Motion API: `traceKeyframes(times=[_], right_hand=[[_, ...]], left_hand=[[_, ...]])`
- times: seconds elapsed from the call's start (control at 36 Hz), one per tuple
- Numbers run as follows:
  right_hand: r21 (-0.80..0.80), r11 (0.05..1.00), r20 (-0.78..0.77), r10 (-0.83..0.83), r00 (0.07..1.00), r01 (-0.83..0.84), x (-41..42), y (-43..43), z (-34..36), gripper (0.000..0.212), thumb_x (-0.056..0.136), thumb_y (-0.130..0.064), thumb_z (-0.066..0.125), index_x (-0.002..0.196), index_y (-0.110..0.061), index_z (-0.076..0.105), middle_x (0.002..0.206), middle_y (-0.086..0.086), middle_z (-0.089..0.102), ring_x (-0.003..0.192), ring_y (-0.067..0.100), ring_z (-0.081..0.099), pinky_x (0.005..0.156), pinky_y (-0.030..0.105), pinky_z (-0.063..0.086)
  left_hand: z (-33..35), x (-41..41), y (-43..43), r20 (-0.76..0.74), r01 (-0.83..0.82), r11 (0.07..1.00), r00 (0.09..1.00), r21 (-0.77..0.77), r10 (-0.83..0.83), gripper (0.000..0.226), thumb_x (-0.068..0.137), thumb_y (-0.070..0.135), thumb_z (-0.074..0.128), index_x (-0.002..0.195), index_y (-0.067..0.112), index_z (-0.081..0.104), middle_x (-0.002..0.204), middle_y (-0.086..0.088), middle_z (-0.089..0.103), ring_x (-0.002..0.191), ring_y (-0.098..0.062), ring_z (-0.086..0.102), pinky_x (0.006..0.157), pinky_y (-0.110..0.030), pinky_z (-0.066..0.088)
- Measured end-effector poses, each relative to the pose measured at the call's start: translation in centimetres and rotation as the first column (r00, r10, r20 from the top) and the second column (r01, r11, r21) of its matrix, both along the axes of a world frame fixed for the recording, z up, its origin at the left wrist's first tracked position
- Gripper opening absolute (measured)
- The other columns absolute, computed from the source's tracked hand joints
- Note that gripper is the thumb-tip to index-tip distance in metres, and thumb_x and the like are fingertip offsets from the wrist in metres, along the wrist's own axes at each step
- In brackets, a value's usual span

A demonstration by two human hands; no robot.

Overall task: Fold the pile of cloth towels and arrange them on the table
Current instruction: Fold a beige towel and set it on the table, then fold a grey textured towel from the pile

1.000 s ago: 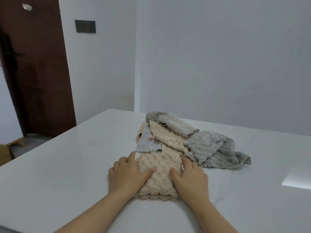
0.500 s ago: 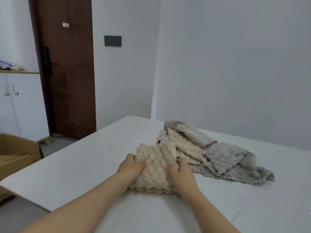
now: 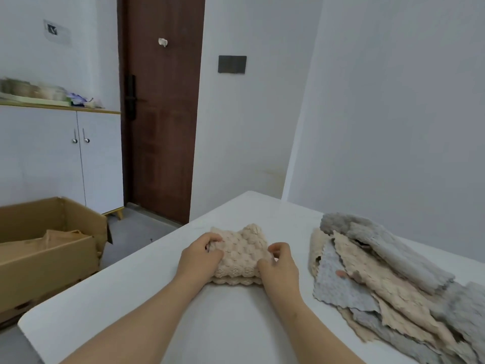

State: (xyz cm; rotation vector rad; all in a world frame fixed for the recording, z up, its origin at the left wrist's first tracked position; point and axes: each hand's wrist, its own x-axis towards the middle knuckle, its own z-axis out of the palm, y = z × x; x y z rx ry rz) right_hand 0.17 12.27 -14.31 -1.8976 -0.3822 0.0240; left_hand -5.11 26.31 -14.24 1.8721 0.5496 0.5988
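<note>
The left hand [image 3: 202, 254] and right hand [image 3: 280, 266] are clutching the folded beige towel [image 3: 241, 254] by its sides; an uneven release is risking its plush layers springing open.

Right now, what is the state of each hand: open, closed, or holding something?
Left hand: closed, gripping the left edge of the towel.
Right hand: closed, pinching the right edge of the same towel.
</note>
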Motion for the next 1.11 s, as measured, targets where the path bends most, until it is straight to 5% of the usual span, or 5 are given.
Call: traceKeyframes(times=[0.14, 0.33, 0.56, 0.94, 1.11], right_hand=[[-0.064, 0.998, 0.084, -0.022, 0.996, 0.027, 4.3, 3.0, -0.5, 0.027, 0.08, -0.006, 0.049, 0.104, -0.019, 0.046, 0.102, -0.001, 0.052, 0.083, 0.013, 0.052, 0.066, 0.026, 0.041], [-0.298, 0.951, 0.198, -0.025, 0.98, 0.084, 10.3, 5.9, -0.7, 0.028, 0.087, -0.018, 0.044, 0.115, -0.024, 0.045, 0.112, -0.007, 0.048, 0.092, 0.015, 0.051, 0.071, 0.029, 0.038], [-0.37, 0.921, 0.284, -0.014, 0.959, 0.123, 15.2, 9.0, -0.9, 0.013, 0.092, -0.019, 0.039, 0.095, -0.02, 0.052, 0.103, -0.007, 0.049, 0.086, 0.018, 0.056, 0.069, 0.03, 0.043], [-0.402, 0.899, 0.389, -0.005, 0.921, 0.174, 14.7, 9.0, -1.2, 0.025, 0.091, -0.02, 0.039, 0.114, -0.019, 0.049, 0.12, -0.005, 0.048, 0.11, 0.016, 0.042, 0.072, 0.027, 0.037], [-0.409, 0.901, 0.376, 0.022, 0.926, 0.145, 11.1, 6.3, -1.1, 0.027, 0.091, -0.02, 0.042, 0.117, -0.018, 0.049, 0.128, -0.005, 0.043, 0.115, 0.015, 0.04, 0.089, 0.026, 0.04]], left_hand=[[-0.4, 4.2, 2.6, -0.05, -0.053, 0.99, 0.997, 0.129, 0.059, 0.024, 0.084, 0.016, 0.055, 0.097, 0.036, 0.056, 0.088, 0.009, 0.055, 0.086, -0.014, 0.05, 0.067, -0.024, 0.037], [-1.1, 9.7, 5.9, -0.066, -0.08, 0.947, 0.992, 0.31, 0.105, 0.028, 0.086, 0.015, 0.05, 0.107, 0.026, 0.063, 0.112, 0.0, 0.059, 0.093, -0.014, 0.05, 0.076, -0.022, 0.035], [-1.4, 14.2, 8.6, -0.115, -0.147, 0.912, 0.972, 0.383, 0.205, 0.012, 0.088, 0.023, 0.05, 0.094, 0.028, 0.059, 0.118, 0.01, 0.043, 0.084, -0.011, 0.05, 0.071, -0.025, 0.035], [-1.6, 14.3, 7.8, -0.122, -0.167, 0.762, 0.944, 0.626, 0.308, 0.024, 0.085, 0.034, 0.046, 0.106, 0.03, 0.058, 0.115, 0.013, 0.057, 0.124, -0.012, 0.035, 0.099, -0.035, 0.022], [-1.9, 11.7, 4.9, 0.072, -0.204, 0.648, 0.972, 0.734, 0.225, 0.015, 0.071, 0.028, 0.053, 0.072, 0.024, 0.067, 0.08, 0.008, 0.066, 0.085, -0.023, 0.061, 0.076, -0.036, 0.037]])
